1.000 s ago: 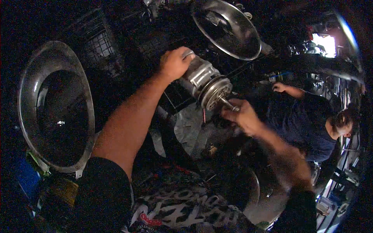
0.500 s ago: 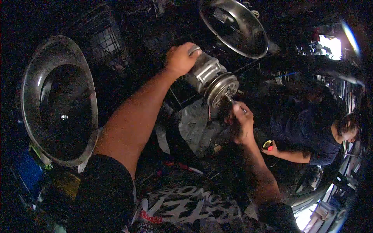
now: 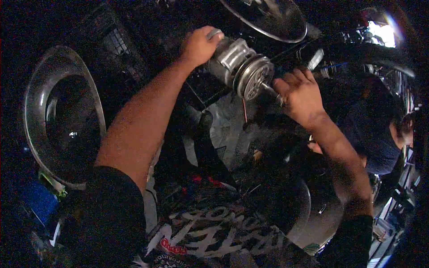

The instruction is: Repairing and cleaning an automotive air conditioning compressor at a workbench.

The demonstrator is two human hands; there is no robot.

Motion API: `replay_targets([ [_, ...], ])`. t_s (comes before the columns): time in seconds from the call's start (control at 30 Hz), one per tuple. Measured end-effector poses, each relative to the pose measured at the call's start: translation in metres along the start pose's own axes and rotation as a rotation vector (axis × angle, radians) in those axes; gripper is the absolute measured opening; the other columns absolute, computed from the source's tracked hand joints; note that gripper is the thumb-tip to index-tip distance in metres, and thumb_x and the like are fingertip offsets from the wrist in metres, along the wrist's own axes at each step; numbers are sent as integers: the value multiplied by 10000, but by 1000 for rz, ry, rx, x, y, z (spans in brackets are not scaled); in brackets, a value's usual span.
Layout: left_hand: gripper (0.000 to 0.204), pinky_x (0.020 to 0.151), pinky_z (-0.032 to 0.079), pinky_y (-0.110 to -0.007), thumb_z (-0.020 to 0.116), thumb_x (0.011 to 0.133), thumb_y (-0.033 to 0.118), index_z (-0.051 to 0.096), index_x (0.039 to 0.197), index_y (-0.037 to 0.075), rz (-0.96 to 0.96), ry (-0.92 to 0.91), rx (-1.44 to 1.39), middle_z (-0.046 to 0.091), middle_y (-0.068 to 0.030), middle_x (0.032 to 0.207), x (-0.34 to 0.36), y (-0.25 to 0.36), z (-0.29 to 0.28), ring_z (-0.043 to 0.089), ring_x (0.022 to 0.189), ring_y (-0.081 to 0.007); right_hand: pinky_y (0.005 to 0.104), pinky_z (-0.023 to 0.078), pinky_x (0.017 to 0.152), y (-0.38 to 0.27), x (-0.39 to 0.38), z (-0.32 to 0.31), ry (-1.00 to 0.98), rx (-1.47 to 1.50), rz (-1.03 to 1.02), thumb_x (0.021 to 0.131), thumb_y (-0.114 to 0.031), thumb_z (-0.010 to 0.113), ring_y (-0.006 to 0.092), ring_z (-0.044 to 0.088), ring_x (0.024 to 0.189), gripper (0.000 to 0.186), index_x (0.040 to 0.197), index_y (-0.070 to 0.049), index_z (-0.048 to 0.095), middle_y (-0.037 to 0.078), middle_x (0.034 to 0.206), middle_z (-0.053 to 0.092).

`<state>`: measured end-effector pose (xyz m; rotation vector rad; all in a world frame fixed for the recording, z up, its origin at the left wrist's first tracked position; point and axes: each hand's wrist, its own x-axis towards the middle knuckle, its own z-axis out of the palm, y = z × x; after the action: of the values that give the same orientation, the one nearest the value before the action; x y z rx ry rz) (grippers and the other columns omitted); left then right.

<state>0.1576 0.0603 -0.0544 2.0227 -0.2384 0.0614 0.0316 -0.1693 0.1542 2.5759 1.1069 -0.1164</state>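
Head view: dim work area; all places below are taken from the metal pulley unit (image 3: 239, 64), located between the person's two hands.
Left oval dish: large rimmed dish (image 3: 36, 114), well apart, to the left of the unit and lower.
Co-worker: person in a dark shirt (image 3: 380, 154), right of the unit and lower; the co-worker's hand, in plain sight half a second ago, is now largely covered by the person's right forearm.
Upper dish: second oval dish (image 3: 292, 22), above the unit to the right, now cut further by the picture's edge.
Pulley unit: sits higher in the picture than half a second ago, grooved face remaining down-right; support beneath cannot be determined.
Right hand: right hand (image 3: 301, 98) has shifted from below the rod to its right side, back of the hand up; grip closed about the outer end, fingertips partly hidden.
Left hand: left hand (image 3: 200, 47) unchanged, grip clasping the unit's rear end.
Rod: slender metal rod (image 3: 269, 88) at the pulley face's centre; judged a re-grasp with the unit kept steady, turning or pulling undetermined.
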Motion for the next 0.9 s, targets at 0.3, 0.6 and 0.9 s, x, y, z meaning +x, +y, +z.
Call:
replay_targets([
  [0.3,384,841,554,-465,697,902,429,718,1069,84,47,3,-131,728,-181,1003,0,-11,-2,698,948,-397,322,474,749,-86,-5,37,209,1717,1291,844,-336,825,126,585,813,353,993,-41,701,38,879,693],
  [0.6,373,832,551,-482,679,913,436,721,1042,89,20,81,-55,729,-181,991,-5,-1,0,697,936,-403,450,520,815,-12,-19,30,4,318,437,707,-29,758,418,635,922,319,1002,-88,653,174,990,676],
  [0.9,365,815,559,-474,703,903,412,728,1071,89,59,29,-102,733,-181,979,4,-14,1,704,916,-400,298,479,607,-59,-6,17,-41,1636,1194,844,-308,807,109,548,688,357,1054,-44,690,-1,811,634],
])
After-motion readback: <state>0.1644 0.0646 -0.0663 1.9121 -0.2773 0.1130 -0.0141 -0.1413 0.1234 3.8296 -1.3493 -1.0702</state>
